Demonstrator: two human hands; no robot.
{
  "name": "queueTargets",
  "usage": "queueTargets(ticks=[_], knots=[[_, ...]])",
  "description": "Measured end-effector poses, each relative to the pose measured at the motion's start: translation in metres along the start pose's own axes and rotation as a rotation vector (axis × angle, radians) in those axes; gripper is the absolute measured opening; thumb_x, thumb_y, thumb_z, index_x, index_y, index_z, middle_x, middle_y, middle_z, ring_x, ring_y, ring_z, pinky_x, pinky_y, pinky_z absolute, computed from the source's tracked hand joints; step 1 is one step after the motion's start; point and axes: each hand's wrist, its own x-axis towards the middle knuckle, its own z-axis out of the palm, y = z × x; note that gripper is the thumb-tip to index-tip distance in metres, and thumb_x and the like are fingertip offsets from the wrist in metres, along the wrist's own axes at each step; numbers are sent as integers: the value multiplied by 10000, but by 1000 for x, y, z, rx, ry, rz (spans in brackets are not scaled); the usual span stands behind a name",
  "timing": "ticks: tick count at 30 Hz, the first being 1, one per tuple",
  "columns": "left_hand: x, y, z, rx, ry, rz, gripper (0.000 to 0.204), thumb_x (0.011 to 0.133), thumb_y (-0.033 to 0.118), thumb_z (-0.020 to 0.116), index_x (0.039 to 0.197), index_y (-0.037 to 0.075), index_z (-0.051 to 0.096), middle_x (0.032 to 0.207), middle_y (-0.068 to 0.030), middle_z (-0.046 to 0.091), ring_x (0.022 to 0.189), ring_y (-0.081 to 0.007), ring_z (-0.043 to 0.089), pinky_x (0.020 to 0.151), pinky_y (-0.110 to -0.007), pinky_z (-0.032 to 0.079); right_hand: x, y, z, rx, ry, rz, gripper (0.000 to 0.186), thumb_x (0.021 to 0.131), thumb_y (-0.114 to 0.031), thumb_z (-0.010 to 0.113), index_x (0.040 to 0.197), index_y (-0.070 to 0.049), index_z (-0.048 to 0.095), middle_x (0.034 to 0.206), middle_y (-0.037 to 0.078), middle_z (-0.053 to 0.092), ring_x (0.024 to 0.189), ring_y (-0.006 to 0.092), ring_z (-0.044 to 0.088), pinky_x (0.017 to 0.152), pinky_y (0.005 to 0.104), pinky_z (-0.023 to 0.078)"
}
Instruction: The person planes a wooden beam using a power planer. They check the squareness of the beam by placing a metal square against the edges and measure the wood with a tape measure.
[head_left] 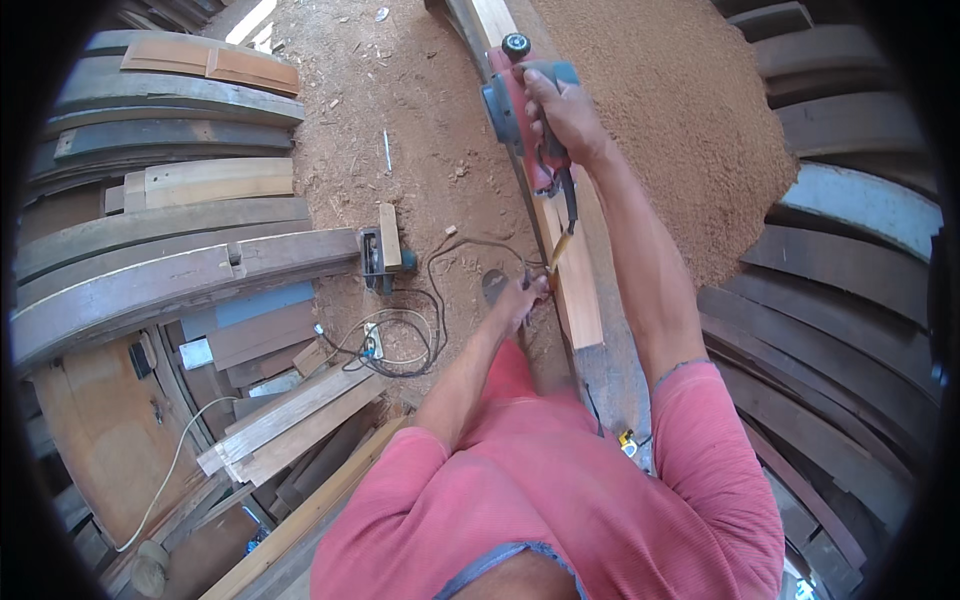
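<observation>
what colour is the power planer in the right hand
The planer is mainly red with bluish parts; head view.

- I look through the left of two cameras worn side by side on a person's head.
- It faces steeply down past the shirt (540, 450), nearest me, toward the left hand (520, 300) and right hand (572, 118), with the floor (400, 120) farther below.
- The wide lens bends the planks (160, 225) toward a dark round rim.

A red-and-grey power planer (516, 100) (black knob (516, 45) at far end) sits on a long, pale wooden beam (577, 290)
</observation>
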Motion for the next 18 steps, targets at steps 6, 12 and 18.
queueTargets(ticks=[6,12,18], knots=[[-8,-13,1,-61,-31,38,248,1031,273,608,1103,44,670,959,-25,696,759,-113,620,687,-264,516,-170,8,-6,-26,7,43,309,1013,-357,583,972,-60,659,673,-38,577,544,56,542,496,247,458],[-29,-36,27,-340,-131,62,205,997,246,651,1082,61,672,927,-29,702,676,-116,605,580,-268,507,-352,78,-36,-101,-34,185,351,980,-381,579,985,-30,592,679,42,592,583,136,583,540,313,472],[-17,-78,2,-191,5,52,202,1005,266,623,1054,78,677,916,-29,701,787,-154,678,648,-317,569,-442,92,-34,-169,0,64,559,956,-506,593,1115,31,595,776,150,661,725,268,663,680,415,517]])
